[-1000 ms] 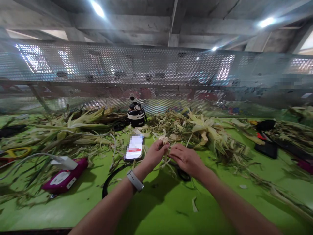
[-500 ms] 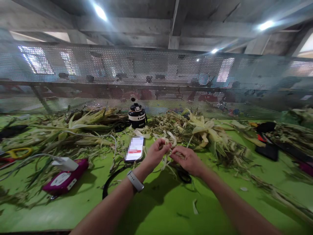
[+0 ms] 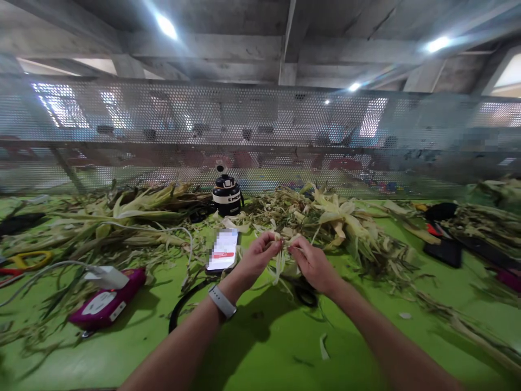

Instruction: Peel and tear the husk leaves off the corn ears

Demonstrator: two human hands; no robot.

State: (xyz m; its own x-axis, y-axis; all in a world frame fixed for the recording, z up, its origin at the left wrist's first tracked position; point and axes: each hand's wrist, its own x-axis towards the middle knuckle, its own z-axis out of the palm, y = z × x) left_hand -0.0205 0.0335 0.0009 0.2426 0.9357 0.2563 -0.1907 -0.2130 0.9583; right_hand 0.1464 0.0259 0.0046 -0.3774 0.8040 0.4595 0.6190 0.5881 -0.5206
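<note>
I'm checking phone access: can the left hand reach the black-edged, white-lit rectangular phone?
Probably yes: the phone lies uncovered near the left hand, though that hand pinches pale husk strips.

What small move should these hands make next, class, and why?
Perhaps the right hand should draw one of the pale husk strips snug: they hang loose below the left hand's pinch, and the right hand is close beside, though its grip is hard to see.

The worktop (image 3: 134, 339) is smooth and shiny. The husks (image 3: 344, 217) look papery and rough. The white plug (image 3: 109, 277) looks like smooth plastic. The holey fence (image 3: 228, 117) looks like metal.
</note>
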